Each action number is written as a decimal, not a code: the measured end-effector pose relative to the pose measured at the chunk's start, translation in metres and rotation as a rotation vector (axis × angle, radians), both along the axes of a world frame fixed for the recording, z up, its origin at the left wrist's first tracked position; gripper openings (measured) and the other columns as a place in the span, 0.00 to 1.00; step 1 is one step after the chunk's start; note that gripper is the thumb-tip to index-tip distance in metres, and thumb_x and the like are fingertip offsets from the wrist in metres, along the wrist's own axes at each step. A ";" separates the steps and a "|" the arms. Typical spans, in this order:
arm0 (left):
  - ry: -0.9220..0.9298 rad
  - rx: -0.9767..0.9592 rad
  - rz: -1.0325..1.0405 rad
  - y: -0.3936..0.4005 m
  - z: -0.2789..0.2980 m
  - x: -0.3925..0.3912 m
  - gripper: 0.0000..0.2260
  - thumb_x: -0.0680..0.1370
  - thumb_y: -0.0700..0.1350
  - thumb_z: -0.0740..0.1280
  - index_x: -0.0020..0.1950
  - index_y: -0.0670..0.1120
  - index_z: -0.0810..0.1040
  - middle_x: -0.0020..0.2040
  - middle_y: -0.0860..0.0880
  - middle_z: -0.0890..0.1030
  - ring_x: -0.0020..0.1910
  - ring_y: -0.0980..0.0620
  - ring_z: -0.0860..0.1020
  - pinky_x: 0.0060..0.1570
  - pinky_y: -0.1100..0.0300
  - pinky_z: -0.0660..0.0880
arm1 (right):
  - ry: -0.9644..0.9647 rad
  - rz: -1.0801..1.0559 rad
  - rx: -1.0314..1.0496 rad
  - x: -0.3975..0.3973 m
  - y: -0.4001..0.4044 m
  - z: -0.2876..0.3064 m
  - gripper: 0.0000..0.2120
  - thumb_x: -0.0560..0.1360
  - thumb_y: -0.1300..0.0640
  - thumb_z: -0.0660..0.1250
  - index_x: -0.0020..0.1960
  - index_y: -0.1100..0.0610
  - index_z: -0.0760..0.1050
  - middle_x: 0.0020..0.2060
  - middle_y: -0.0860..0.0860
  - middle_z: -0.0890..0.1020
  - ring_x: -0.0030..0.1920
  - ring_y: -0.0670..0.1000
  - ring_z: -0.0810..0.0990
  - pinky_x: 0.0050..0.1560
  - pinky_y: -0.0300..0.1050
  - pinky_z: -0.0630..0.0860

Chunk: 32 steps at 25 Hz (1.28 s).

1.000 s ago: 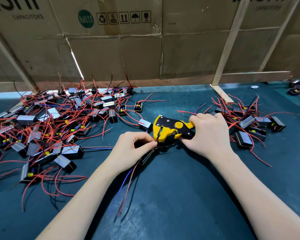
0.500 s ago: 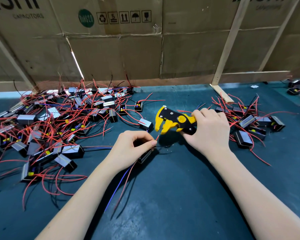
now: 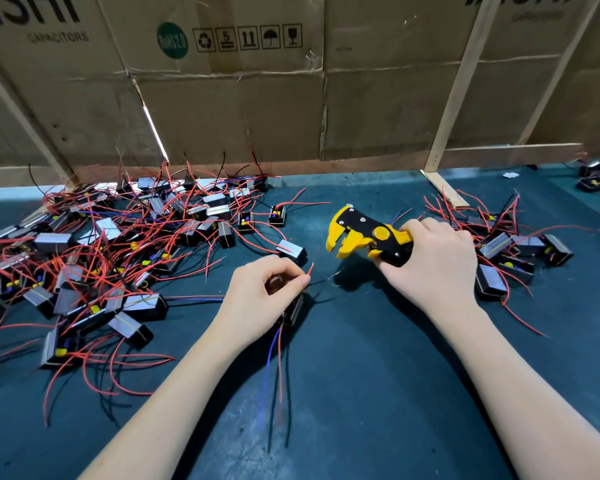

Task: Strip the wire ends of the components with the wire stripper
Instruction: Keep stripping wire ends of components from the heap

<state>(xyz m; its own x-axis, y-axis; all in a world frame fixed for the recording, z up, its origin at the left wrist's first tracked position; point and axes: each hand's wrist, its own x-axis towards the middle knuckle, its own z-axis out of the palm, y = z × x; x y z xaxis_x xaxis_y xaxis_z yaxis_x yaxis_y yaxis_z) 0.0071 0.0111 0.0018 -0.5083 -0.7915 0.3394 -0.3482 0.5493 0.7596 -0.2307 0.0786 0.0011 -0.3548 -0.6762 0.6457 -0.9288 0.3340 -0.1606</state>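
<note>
My right hand [image 3: 437, 268] grips the handles of a yellow and black wire stripper [image 3: 364, 235], its jaws apart and pointing left, lifted off the table. My left hand [image 3: 260, 292] pinches a red wire [image 3: 310, 270] whose short end sticks up past my fingertips, a hand's width left of the jaws. Under that hand lies a small black component [image 3: 293, 311], mostly hidden, with a blue wire [image 3: 269, 355] and a red one trailing toward me.
A big heap of black components with red wires [image 3: 101, 258] covers the left of the dark green table [image 3: 361, 393]. A smaller group of components [image 3: 513, 251] lies right of my right hand. Cardboard sheets [image 3: 257, 98] on wooden slats wall off the back.
The stripper came off the wire, rose up and to the right, and its jaws opened. My left hand stayed put with the wire end now free.
</note>
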 end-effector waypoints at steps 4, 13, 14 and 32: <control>0.180 0.236 -0.301 0.009 0.004 -0.005 0.17 0.80 0.36 0.65 0.68 0.47 0.71 0.62 0.53 0.80 0.60 0.57 0.79 0.60 0.62 0.74 | -0.095 -0.042 -0.132 -0.007 0.004 0.011 0.20 0.65 0.40 0.69 0.42 0.57 0.77 0.38 0.54 0.80 0.42 0.61 0.78 0.45 0.51 0.67; -0.366 -0.320 0.672 -0.043 0.011 0.044 0.21 0.75 0.41 0.68 0.69 0.43 0.72 0.63 0.41 0.77 0.62 0.38 0.71 0.59 0.45 0.65 | -0.237 0.328 0.163 -0.004 0.008 0.013 0.19 0.65 0.37 0.73 0.38 0.52 0.73 0.34 0.48 0.78 0.39 0.53 0.76 0.42 0.48 0.73; -0.484 -0.246 0.729 -0.046 0.011 0.051 0.20 0.76 0.42 0.67 0.68 0.43 0.72 0.63 0.40 0.75 0.62 0.37 0.70 0.59 0.44 0.66 | -0.234 0.344 0.208 -0.003 0.008 0.011 0.19 0.64 0.36 0.72 0.37 0.51 0.73 0.34 0.47 0.77 0.39 0.52 0.76 0.42 0.48 0.73; -0.618 -0.320 0.436 -0.046 -0.003 0.039 0.07 0.77 0.46 0.68 0.53 0.52 0.82 0.50 0.50 0.80 0.54 0.44 0.76 0.53 0.52 0.63 | -0.448 0.559 0.364 -0.002 0.013 0.017 0.18 0.63 0.37 0.75 0.36 0.50 0.75 0.30 0.46 0.78 0.34 0.44 0.74 0.38 0.43 0.70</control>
<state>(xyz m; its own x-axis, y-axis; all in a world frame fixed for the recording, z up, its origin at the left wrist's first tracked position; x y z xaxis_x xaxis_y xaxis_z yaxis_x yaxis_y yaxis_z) 0.0464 -0.0351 -0.0011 -0.3465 -0.8735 0.3419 -0.8848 0.4254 0.1902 -0.2328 0.0916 0.0176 -0.0751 -0.9710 0.2270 -0.8470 -0.0580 -0.5283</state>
